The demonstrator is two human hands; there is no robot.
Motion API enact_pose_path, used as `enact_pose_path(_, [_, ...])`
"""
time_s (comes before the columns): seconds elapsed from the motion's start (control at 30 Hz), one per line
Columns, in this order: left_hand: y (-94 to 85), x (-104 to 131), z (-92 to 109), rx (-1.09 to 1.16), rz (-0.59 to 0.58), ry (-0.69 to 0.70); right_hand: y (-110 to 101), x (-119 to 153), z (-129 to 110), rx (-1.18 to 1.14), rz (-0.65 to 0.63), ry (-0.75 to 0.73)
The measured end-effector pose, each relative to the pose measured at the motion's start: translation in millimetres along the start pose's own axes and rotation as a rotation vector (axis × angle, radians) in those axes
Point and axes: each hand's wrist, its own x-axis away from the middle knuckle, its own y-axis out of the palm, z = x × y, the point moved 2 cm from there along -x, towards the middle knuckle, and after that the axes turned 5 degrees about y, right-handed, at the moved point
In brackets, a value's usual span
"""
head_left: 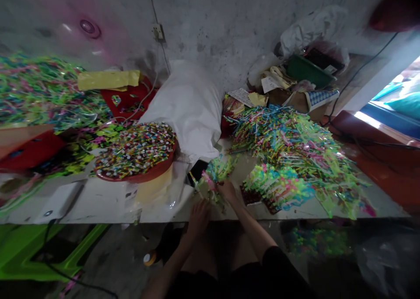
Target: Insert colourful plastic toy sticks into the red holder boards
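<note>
A small bunch of thin plastic pieces (217, 170) in green, pink and blue lies at the table's front edge between my hands. My right hand (229, 192) is at its right side, fingers curled against the pieces. To the lower left, my left hand (199, 214) rests with its fingers stretched towards the bunch's lower edge. Behind my left hand lies a dark flat object (198, 170). Just right of my right hand is a stacked pile of packed, brightly coloured sticks (278, 186). The light is dim, so fine detail at the fingertips is unclear.
A red basin (154, 175) full of small coloured pieces stands left, before a white sack (193, 102). A large heap of colourful sticks (295, 141) covers the right. A white box (62, 201) with a cable lies left, above a green stool (19, 251). A fan (89, 28) blurs behind.
</note>
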Motion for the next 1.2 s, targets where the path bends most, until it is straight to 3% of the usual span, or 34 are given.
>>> enact_pose_path(0.23, [1.9, 7, 27, 0.072, -0.066, 0.036, -18, 21, 12, -0.13, -0.002, -0.061])
enact_pose_path(0.43, [-3.5, 4, 46, 0.226, -0.126, 0.013, -54, 70, 72, -0.224, 0.004, -0.048])
enact_pose_path(0.53, [-4.0, -1, 64, 0.265, -0.115, 0.009, -68, 92, 100, -0.341, 0.086, -0.021])
enact_pose_path(0.63, [-5.6, -13, 90, 0.333, -0.107, 0.021, -75, 105, 112, -0.522, 0.073, 0.077])
enact_pose_path(0.73, [-7.1, -33, 116, 0.45, -0.159, 0.102, -82, 109, 119, -0.587, 0.11, 0.146])
enact_pose_path(0.87, [-2.3, -64, 137, 0.489, -0.261, 0.16, -92, 107, 129, -0.442, 0.209, 0.118])
enact_pose_path(1.03, [16.0, -90, 138, 0.385, -0.441, 0.212, -104, 97, 138, -0.371, 0.315, 0.003])
enact_pose_path(1.2, [35.7, -94, 134, 0.341, -0.503, 0.314, -109, 90, 145, -0.327, 0.426, -0.067])
